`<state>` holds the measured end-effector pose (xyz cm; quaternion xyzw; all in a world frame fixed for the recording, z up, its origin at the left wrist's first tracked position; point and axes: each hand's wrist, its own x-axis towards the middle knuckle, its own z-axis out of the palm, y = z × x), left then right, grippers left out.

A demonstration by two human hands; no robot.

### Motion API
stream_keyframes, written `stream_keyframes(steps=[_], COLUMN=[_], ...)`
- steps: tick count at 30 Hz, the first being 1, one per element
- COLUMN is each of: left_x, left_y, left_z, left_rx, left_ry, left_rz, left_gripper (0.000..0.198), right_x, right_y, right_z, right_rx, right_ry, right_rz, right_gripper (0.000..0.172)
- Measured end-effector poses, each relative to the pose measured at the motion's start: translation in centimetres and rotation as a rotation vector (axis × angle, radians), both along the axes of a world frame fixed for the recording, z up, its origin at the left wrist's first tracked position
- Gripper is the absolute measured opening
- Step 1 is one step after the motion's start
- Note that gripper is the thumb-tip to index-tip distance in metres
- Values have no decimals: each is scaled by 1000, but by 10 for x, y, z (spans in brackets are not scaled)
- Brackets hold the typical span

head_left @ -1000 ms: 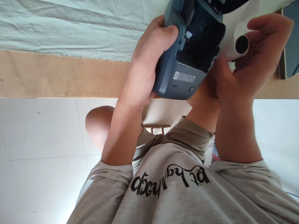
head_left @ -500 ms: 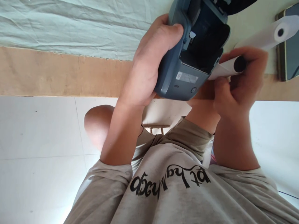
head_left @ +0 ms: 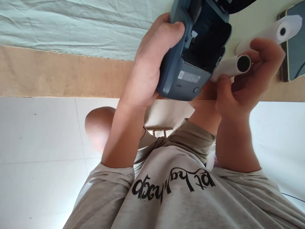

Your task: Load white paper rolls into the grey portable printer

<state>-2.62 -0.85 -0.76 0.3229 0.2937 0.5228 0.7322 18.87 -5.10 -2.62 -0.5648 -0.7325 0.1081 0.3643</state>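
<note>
White tube [head_left: 224, 67] lies at printer's [head_left: 186, 86] four o'clock, just beside, long axis eight-to-two. Right hand [head_left: 245, 95] nearer, thumb and fingers holding tube; left hand [head_left: 153, 54] grips printer. Paper roll [head_left: 269, 33] at right hand's one o'clock.

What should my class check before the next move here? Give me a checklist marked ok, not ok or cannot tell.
1. Dark device gripped: ok; the left hand wraps its side, thumb on the upper edge.
2. Device bay uncovered: ok; its dark inside shows.
3. White tube in hand: ok; it sits between thumb and fingers of the right hand.
4. Tube apart from device: cannot tell; they overlap in this view.
5. White roll clear of the phone-like slab: cannot tell; its end overlaps the slab in view.
6. Device switched on: cannot tell; the power button gives no clear sign.
</note>
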Motion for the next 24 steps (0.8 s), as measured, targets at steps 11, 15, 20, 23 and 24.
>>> stream_keyframes(steps=[11, 15, 20, 23, 24], left_x=[-2, 1, 18, 19, 16], left_y=[1, 1, -4, -7, -7], left_z=[-2, 0, 4, 6, 7], left_rx=[-3, -25, -61, -47, -40], left_ry=[-5, -28, 1, 31, 45], left_rz=[-22, -7, 165, 192, 146], left_gripper=[18, 16, 21, 18, 13], right_x=[-3, -4, -2, -5, -8], right_y=[-4, -3, -2, -1, 0], right_z=[1, 0, 5, 15, 19], right_rx=[9, -5, 7, 74, 83], right_ry=[-67, -91, -70, 48, 141], right_rz=[-51, -14, 1, 0, -28], right_gripper=[46, 40, 48, 58, 56])
